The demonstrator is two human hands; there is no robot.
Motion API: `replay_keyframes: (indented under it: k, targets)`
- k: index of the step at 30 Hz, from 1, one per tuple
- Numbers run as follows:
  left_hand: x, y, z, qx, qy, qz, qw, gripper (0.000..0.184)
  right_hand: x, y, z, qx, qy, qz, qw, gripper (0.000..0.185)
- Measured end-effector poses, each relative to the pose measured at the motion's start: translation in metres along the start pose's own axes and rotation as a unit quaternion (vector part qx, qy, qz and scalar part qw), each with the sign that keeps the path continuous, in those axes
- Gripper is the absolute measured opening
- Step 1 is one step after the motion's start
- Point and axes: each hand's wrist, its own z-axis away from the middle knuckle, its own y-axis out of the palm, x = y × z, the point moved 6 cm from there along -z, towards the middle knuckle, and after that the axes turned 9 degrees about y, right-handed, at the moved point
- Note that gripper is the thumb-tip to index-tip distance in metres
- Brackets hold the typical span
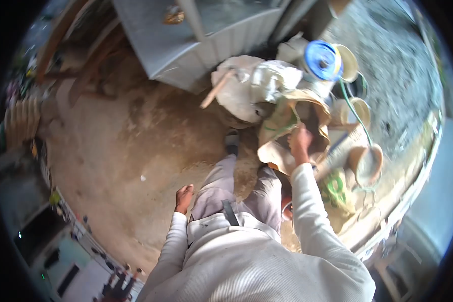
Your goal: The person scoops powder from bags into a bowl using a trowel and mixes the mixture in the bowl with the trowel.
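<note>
At right hand (301,143), crumpled sack (281,123).

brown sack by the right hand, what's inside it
Inside the sack, only a dark, blurred interior shows. The right hand covers part of it, so any contents beneath cannot be seen.

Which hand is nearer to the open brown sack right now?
Right. The right hand is at the open mouth of the brown sack; the left hand hangs clear of it, off on the person's left side.
</note>
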Motion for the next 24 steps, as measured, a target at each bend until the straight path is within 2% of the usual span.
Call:
replay_keyframes:
  k: [2, 5, 8, 11, 15, 18, 24]
  targets:
    - [-0.012, 0.004, -0.006, 0.026, -0.033, -0.012, 0.999, 0.040, 0.012, -0.006, 0.023, 0.007, -0.031, -0.004, 0.999, 0.046]
    - [-0.019, 0.011, -0.024, 0.074, -0.014, -0.022, 0.997, 0.037, 0.022, -0.022, 0.066, 0.011, -0.053, 0.025, 0.998, 0.048]
    - [-0.023, 0.019, -0.047, 0.080, -0.012, -0.038, 0.996, 0.043, 0.025, -0.037, 0.105, 0.030, -0.048, 0.024, 0.998, 0.047]
    - [-0.048, 0.030, -0.052, 0.090, -0.023, 0.002, 0.996, 0.051, 0.024, -0.052, 0.133, 0.034, -0.089, 0.046, 0.994, 0.047]
    - [-0.072, 0.037, -0.060, 0.110, -0.033, 0.008, 0.993, 0.057, 0.026, -0.071, 0.161, 0.036, -0.089, 0.074, 0.993, 0.044]
    - [-0.084, 0.043, -0.058, 0.134, -0.043, 0.006, 0.990, 0.064, 0.032, -0.089, 0.176, 0.077, -0.065, 0.067, 0.993, 0.042]
    - [-0.073, 0.058, -0.058, 0.119, -0.041, -0.024, 0.992, 0.057, 0.048, -0.143, 0.186, 0.105, -0.091, 0.090, 0.986, 0.040]
